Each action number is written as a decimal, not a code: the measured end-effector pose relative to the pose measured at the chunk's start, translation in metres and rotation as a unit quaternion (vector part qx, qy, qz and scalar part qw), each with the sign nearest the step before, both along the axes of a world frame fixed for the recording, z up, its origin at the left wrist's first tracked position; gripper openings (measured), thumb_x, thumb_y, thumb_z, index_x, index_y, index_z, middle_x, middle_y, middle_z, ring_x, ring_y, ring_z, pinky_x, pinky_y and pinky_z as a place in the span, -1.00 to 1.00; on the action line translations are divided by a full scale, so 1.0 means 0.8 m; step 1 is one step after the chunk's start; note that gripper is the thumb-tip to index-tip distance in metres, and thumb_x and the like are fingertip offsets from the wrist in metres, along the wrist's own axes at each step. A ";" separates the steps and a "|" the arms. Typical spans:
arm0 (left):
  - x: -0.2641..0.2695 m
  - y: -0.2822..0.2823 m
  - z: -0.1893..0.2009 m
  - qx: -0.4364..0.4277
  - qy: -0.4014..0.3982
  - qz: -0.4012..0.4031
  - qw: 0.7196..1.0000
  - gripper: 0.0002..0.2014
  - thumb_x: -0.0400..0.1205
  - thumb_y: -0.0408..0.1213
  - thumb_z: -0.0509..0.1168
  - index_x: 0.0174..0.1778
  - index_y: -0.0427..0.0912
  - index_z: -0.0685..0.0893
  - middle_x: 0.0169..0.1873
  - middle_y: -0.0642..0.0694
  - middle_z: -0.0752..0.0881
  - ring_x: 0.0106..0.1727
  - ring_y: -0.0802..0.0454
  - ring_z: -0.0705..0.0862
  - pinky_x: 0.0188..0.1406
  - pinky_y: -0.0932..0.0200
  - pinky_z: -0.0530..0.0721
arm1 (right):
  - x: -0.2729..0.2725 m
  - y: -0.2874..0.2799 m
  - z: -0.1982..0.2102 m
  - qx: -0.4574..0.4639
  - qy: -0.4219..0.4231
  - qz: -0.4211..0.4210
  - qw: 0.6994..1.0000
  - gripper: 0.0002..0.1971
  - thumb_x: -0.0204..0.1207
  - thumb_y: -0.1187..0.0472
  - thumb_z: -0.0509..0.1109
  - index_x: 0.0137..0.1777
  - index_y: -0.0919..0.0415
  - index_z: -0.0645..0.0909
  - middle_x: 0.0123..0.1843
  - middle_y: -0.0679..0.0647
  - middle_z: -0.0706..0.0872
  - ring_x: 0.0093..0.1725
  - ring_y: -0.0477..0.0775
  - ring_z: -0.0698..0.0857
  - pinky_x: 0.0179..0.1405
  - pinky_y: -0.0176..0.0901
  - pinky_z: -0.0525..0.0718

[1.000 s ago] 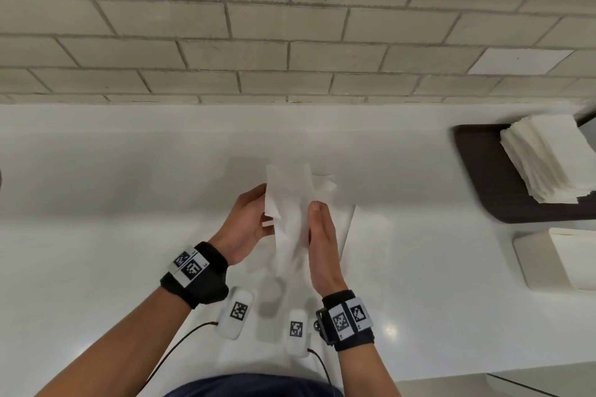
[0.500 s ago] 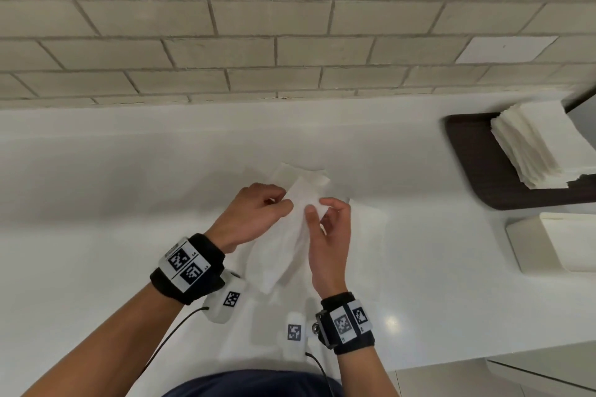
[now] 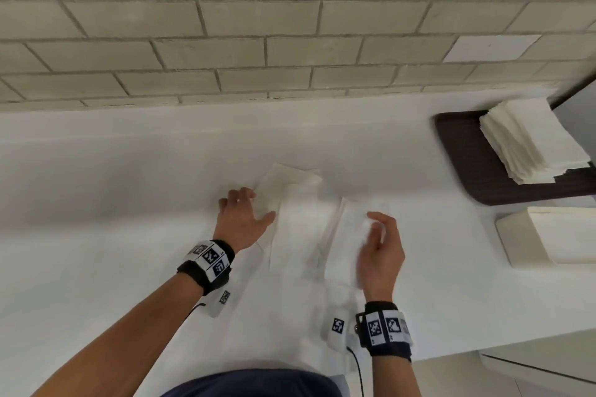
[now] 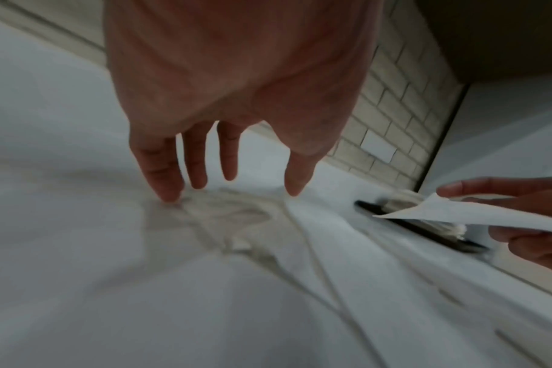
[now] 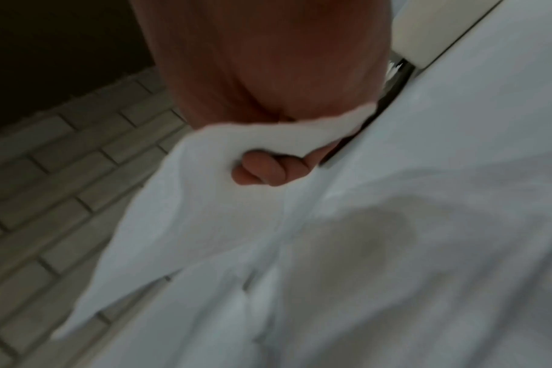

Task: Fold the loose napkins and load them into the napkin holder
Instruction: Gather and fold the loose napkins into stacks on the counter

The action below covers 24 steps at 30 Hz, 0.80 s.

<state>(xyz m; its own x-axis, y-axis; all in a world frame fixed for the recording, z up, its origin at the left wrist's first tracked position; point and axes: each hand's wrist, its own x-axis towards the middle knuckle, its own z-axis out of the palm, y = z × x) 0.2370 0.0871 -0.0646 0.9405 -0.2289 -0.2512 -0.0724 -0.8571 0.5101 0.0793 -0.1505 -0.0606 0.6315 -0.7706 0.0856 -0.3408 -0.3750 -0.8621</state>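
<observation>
A folded white napkin (image 3: 343, 235) hangs above the counter, gripped by my right hand (image 3: 375, 230). In the right wrist view my curled fingers (image 5: 259, 171) wrap the napkin (image 5: 205, 211). My left hand (image 3: 248, 206) is open with fingers spread. Its fingertips touch the loose napkins (image 3: 290, 190) lying flat on the white counter, as the left wrist view shows with straight fingers (image 4: 167, 184) on the paper. The white napkin holder (image 3: 516, 235) sits at the right edge, right of my right hand.
A dark tray (image 3: 464, 164) at the back right carries a tall stack of napkins (image 3: 532, 142). A brick wall (image 3: 290, 42) runs behind the white counter (image 3: 96, 203). The counter's front edge is near my body.
My hands have parted. The right hand carried the folded napkin to the right; the left hand let go of it and came down onto the loose napkins.
</observation>
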 end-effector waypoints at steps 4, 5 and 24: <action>-0.001 -0.021 -0.007 0.101 0.016 0.000 0.995 -0.11 0.50 0.33 0.57 0.50 -0.22 0.42 0.42 -0.25 0.39 0.46 -0.32 0.41 0.31 -0.25 0.56 | -0.001 -0.004 -0.039 -0.053 0.176 0.051 0.982 -0.80 0.79 0.34 0.30 0.33 0.15 0.62 0.44 0.16 0.54 0.10 0.41 0.77 0.05 0.04 0.63; 0.000 -0.025 -0.009 0.095 0.018 0.003 0.995 -0.10 0.49 0.30 0.59 0.52 -0.22 0.41 0.41 -0.26 0.41 0.46 -0.33 0.42 0.30 -0.25 0.57 | 0.000 0.003 -0.037 -0.083 0.214 0.044 0.972 -0.80 0.75 0.32 0.35 0.33 0.15 0.61 0.50 0.21 0.46 0.13 0.46 0.74 0.04 0.15 0.68; 0.017 0.066 0.026 -0.147 -0.018 0.087 0.985 -0.69 0.49 -0.17 0.74 0.01 -0.12 0.79 0.13 -0.08 0.74 0.09 -0.13 0.77 0.14 0.02 0.72 | 0.116 0.057 0.020 0.222 0.041 0.178 0.958 -0.81 0.74 0.15 0.54 0.29 0.09 0.71 0.19 -0.07 0.87 0.22 -0.03 0.84 0.31 0.03 0.81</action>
